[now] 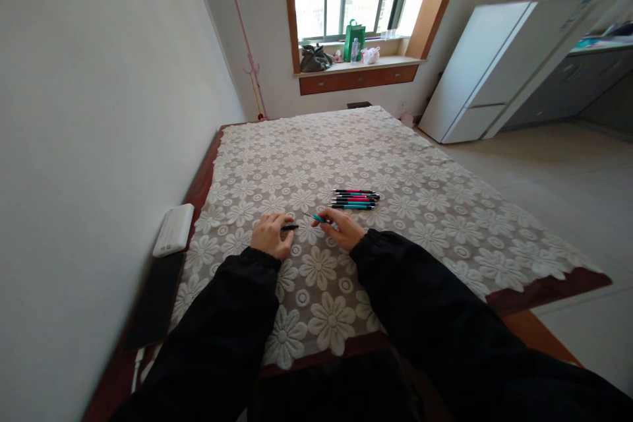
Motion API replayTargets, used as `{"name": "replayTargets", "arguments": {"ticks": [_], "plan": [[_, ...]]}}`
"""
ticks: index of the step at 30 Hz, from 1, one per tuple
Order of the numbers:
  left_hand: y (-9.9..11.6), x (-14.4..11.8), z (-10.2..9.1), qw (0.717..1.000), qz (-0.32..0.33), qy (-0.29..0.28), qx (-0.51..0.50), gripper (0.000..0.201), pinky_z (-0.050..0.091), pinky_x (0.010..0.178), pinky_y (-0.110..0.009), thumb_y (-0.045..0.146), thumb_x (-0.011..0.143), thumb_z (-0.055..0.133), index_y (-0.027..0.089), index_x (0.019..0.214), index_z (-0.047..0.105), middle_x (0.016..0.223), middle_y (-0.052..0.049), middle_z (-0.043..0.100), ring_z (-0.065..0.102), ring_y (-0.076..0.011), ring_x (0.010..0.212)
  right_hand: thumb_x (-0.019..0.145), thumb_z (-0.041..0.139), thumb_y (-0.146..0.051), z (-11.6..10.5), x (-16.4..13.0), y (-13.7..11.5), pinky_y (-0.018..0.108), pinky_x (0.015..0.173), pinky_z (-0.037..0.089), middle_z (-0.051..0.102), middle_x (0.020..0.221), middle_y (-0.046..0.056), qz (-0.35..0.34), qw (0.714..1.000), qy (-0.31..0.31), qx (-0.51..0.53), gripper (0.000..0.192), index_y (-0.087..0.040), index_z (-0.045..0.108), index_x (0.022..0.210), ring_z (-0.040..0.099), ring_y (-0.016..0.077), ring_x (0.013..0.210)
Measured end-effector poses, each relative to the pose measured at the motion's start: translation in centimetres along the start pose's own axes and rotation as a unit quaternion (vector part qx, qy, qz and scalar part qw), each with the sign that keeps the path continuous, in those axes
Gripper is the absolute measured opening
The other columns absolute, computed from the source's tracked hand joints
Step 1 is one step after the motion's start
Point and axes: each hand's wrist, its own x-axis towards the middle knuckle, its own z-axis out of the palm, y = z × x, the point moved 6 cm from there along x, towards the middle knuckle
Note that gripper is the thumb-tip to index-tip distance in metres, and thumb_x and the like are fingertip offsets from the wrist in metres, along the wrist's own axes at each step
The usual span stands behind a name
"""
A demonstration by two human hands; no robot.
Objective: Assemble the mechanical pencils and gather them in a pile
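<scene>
My left hand (270,235) rests on the flowered tablecloth with its fingers closed around a short black pen part (291,227), whose dark end sticks out to the right. Just across from it, my right hand (343,229) pinches a teal pen part (319,218). A thin, pale tip juts from that teal part toward my left hand. The two pieces are apart, with a small gap between them. Beyond my right hand lies a row of several pens (353,200), black with teal or red, side by side on the cloth.
The lace tablecloth (330,320) covers a dark red wooden table. At the left edge, a white power bank (174,229) lies by a black flat object (154,300) and a white cable (137,369). A wall runs along the left; a white fridge (475,72) stands at right.
</scene>
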Motion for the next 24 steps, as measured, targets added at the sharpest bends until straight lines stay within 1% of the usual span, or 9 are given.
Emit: {"name": "replayTargets", "arguments": {"ticks": [3, 5, 8, 10, 12, 14, 24], "plan": [[-0.7, 0.0, 0.5, 1.000, -0.013, -0.021, -0.002, 0.013, 0.047, 0.088, -0.043, 0.027, 0.079, 0.068, 0.027, 0.091, 0.072, 0.103, -0.004, 0.072, 0.061, -0.0296, 0.104, 0.090, 0.054, -0.016, -0.1, 0.0, 0.8, 0.029, 0.078, 0.045, 0.069, 0.091, 0.003, 0.013, 0.999, 0.022, -0.037, 0.015, -0.019, 0.065, 0.100, 0.061, 0.0175, 0.084], [-1.2, 0.1, 0.5, 0.999, -0.027, -0.016, -0.018, 0.013, 0.048, 0.086, -0.042, 0.025, 0.082, 0.064, 0.026, 0.093, 0.071, 0.099, -0.003, 0.073, 0.063, -0.0279, 0.099, 0.089, 0.056, -0.016, -0.2, 0.0, 1.3, 0.030, 0.080, 0.045, 0.069, 0.091, 0.005, 0.025, 0.996, 0.035, -0.074, 0.017, -0.019, 0.065, 0.103, 0.061, 0.0189, 0.086], [-1.7, 0.3, -0.3, 0.997, -0.044, 0.041, -0.047, 0.017, 0.049, 0.086, -0.041, 0.021, 0.086, 0.059, 0.024, 0.099, 0.069, 0.097, -0.004, 0.074, 0.064, -0.0251, 0.093, 0.088, 0.059, -0.016, -0.2, 0.0, 1.8, 0.032, 0.083, 0.045, 0.069, 0.096, 0.007, 0.038, 0.991, 0.043, -0.119, 0.019, -0.019, 0.067, 0.105, 0.061, 0.0211, 0.091], [-1.6, 0.3, -1.0, 0.994, -0.039, 0.083, -0.057, 0.016, 0.049, 0.087, -0.040, 0.021, 0.087, 0.057, 0.023, 0.100, 0.067, 0.099, -0.004, 0.073, 0.063, -0.0242, 0.094, 0.088, 0.060, -0.015, -0.2, -0.1, 2.0, 0.032, 0.083, 0.045, 0.069, 0.096, 0.007, 0.039, 0.990, 0.036, -0.132, 0.019, -0.020, 0.068, 0.105, 0.062, 0.0213, 0.091], [-1.3, 0.3, -1.6, 0.992, -0.028, 0.111, -0.061, 0.016, 0.049, 0.088, -0.040, 0.021, 0.088, 0.056, 0.023, 0.100, 0.067, 0.099, -0.005, 0.073, 0.063, -0.0239, 0.094, 0.088, 0.061, -0.015, -0.1, -0.1, 2.0, 0.032, 0.082, 0.045, 0.069, 0.094, 0.006, 0.040, 0.989, 0.031, -0.141, 0.019, -0.020, 0.068, 0.104, 0.062, 0.0213, 0.089], [-1.0, 0.2, -2.0, 0.990, -0.021, 0.126, -0.062, 0.017, 0.049, 0.088, -0.039, 0.021, 0.088, 0.056, 0.022, 0.100, 0.067, 0.099, -0.005, 0.072, 0.063, -0.0235, 0.095, 0.087, 0.061, -0.015, -0.1, -0.1, 2.1, 0.032, 0.082, 0.045, 0.069, 0.093, 0.006, 0.045, 0.988, 0.029, -0.147, 0.019, -0.020, 0.069, 0.104, 0.062, 0.0213, 0.089], [-0.3, 0.1, -2.1, 0.989, 0.000, 0.130, -0.073, 0.015, 0.050, 0.088, -0.039, 0.022, 0.088, 0.058, 0.022, 0.099, 0.068, 0.098, -0.005, 0.073, 0.063, -0.0231, 0.095, 0.087, 0.062, -0.015, -0.1, -0.1, 1.9, 0.030, 0.079, 0.045, 0.069, 0.091, 0.006, 0.065, 0.985, 0.016, -0.158, 0.021, -0.021, 0.070, 0.105, 0.063, 0.0198, 0.085]]}}
